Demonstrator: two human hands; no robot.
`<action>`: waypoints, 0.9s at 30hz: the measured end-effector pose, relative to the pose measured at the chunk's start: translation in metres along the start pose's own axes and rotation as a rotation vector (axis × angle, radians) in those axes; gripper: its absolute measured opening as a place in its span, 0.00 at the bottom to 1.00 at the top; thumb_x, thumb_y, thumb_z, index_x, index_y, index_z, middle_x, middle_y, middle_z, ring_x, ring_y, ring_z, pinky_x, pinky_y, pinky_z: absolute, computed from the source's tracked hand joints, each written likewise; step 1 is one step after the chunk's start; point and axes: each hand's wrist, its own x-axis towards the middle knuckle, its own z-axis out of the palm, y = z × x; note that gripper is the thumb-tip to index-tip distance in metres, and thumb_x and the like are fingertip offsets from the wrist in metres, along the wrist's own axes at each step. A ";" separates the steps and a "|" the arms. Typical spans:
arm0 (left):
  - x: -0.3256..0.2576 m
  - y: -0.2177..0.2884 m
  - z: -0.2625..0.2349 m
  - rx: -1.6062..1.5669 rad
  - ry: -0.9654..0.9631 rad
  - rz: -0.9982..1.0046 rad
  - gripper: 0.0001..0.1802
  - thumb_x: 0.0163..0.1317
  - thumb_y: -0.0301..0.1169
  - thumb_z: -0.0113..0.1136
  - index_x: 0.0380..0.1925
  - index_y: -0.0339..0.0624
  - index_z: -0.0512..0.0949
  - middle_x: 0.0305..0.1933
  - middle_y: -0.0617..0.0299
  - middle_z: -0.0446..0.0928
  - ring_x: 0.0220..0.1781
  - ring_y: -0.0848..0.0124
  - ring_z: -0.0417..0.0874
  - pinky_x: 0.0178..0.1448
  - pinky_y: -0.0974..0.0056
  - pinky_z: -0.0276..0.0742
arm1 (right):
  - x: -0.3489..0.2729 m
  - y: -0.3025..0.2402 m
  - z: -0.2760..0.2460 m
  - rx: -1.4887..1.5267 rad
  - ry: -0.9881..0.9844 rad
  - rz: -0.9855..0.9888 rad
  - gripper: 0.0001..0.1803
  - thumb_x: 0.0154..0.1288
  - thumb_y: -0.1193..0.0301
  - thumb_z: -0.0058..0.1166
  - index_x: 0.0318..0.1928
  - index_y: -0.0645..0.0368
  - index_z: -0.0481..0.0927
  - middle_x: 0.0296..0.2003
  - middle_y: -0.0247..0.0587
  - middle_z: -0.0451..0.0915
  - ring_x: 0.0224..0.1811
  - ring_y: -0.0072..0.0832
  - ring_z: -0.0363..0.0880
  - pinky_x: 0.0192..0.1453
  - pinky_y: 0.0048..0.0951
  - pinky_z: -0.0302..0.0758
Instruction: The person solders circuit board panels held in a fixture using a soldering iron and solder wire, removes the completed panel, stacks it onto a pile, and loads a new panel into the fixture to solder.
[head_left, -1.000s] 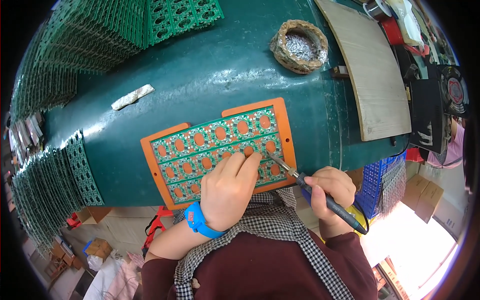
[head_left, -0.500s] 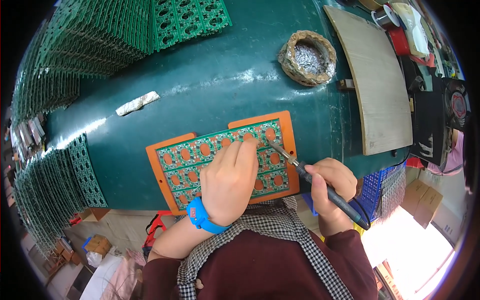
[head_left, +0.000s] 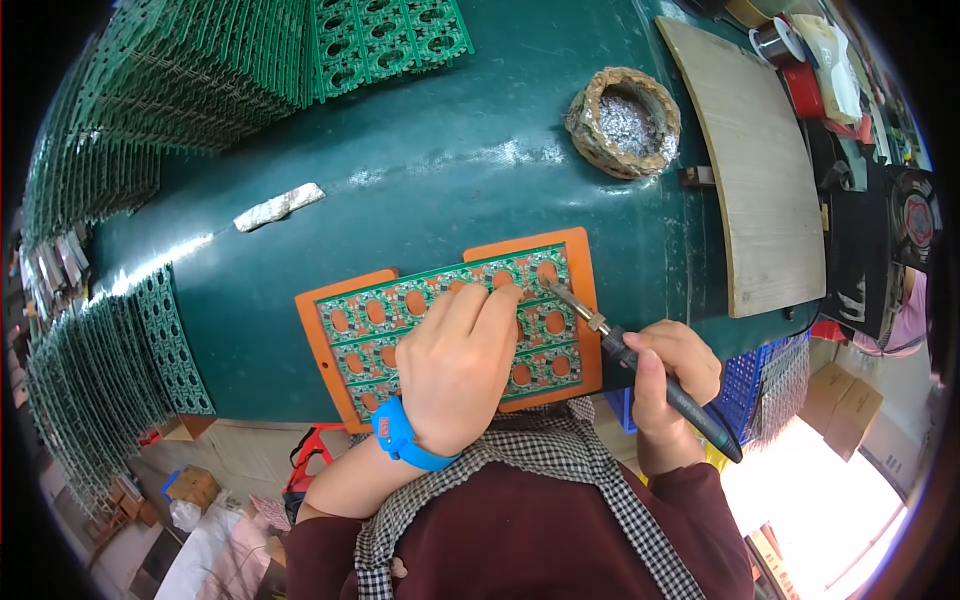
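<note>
One left hand (head_left: 455,355): bent, grip hidden, green board (head_left: 396,308) underneath.
Right hand (head_left: 677,375): curled around soldering iron (head_left: 617,342).
Board parts done, undone: can't tell.

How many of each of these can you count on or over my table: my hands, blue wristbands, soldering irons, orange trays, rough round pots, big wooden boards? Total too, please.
Left hand and right hand: 2
Blue wristband: 1
Soldering iron: 1
Orange tray: 1
Rough round pot: 1
Big wooden board: 1
Total: 7
</note>
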 end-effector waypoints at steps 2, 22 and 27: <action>-0.001 0.000 0.000 0.002 -0.013 -0.006 0.09 0.54 0.20 0.61 0.35 0.41 0.78 0.27 0.58 0.72 0.26 0.61 0.75 0.29 0.60 0.69 | 0.000 0.000 0.001 0.017 -0.005 0.015 0.04 0.49 0.81 0.57 0.28 0.66 0.79 0.24 0.43 0.81 0.20 0.32 0.79 0.24 0.27 0.75; 0.004 -0.005 -0.006 0.007 0.007 -0.024 0.10 0.52 0.19 0.58 0.35 0.41 0.78 0.27 0.59 0.74 0.30 0.62 0.76 0.32 0.60 0.71 | 0.011 -0.003 0.016 -0.034 -0.063 -0.129 0.06 0.49 0.79 0.59 0.32 0.63 0.81 0.21 0.39 0.79 0.18 0.30 0.78 0.21 0.25 0.73; 0.004 -0.007 -0.007 -0.011 -0.003 -0.030 0.11 0.53 0.18 0.57 0.37 0.41 0.78 0.28 0.58 0.74 0.30 0.61 0.76 0.32 0.59 0.71 | 0.013 -0.004 0.015 0.005 -0.095 -0.118 0.08 0.47 0.80 0.60 0.32 0.64 0.81 0.22 0.40 0.79 0.20 0.30 0.79 0.22 0.25 0.73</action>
